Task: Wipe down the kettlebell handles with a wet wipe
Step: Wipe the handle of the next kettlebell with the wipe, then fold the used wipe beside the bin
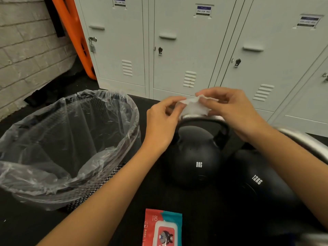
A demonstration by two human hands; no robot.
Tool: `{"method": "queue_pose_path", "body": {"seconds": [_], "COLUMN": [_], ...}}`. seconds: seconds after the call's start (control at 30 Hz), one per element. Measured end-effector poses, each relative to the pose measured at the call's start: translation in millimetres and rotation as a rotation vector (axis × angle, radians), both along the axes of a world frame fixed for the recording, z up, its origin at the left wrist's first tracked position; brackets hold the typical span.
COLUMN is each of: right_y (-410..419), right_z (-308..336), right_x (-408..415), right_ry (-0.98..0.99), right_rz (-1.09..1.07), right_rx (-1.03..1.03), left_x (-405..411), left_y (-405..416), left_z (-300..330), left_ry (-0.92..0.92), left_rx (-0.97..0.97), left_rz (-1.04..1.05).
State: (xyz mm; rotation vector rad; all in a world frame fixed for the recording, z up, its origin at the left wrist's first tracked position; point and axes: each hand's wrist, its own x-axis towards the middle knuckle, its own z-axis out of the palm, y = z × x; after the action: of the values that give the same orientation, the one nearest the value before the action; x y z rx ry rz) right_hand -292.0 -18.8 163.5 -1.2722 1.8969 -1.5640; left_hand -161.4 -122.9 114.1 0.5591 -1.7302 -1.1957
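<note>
The person holds a white wet wipe between both hands, above the handle of the black kettlebell marked 8KG. The left hand pinches the left edge of the wipe with thumb and fingertips, and the right hand pinches its upper right part in the same way. The wipe is crumpled and partly spread between them; its lower edge hangs very near the handle, but it cannot be told if it touches it. Just beside the first kettlebell, on the right, stands a second black one marked 12KG, partly behind the right forearm. Both stand on the dark floor. On the left is a mesh bin lined with a clear plastic bag. Near the bottom edge lies a red and teal pack of wipes with its lid closed. Behind everything stands a row of pale metal lockers.
</note>
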Motion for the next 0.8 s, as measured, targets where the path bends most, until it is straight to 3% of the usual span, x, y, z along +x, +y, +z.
{"method": "queue_pose_path", "body": {"seconds": [0.13,0.27,0.33,0.43,0.67,0.8], "right_y": [4.0,20.1,27.0,26.0,-14.5,-33.4], "right_z": [1.8,-0.9,-4.4,-7.3,-26.2,-31.3], "right_x": [-20.4,-34.8,-36.4,-30.6,-12.0,1.7], "right_ry": [0.142,0.393,0.408,0.423,0.889,1.061], "right_rz": [-0.064,0.046,0.092,0.028,0.137,0.226], "right_rx": [-0.008,0.288,0.381,0.33,0.424,0.417], "left_x": [-16.0,-14.8,-7.6,1.5,16.8,24.2], "left_y": [-11.5,-16.1,-11.6,-3.0,8.0,15.6], "left_z": [9.5,-16.2,-24.2,-26.8,-36.5,-27.8], "left_ry": [-0.096,-0.294,-0.351,-0.363,-0.18,-0.111], "left_rx": [-0.175,-0.385,-0.387,-0.377,-0.168,-0.165], "left_rz": [-0.011,-0.054,-0.076,-0.086,0.063,0.086]}}
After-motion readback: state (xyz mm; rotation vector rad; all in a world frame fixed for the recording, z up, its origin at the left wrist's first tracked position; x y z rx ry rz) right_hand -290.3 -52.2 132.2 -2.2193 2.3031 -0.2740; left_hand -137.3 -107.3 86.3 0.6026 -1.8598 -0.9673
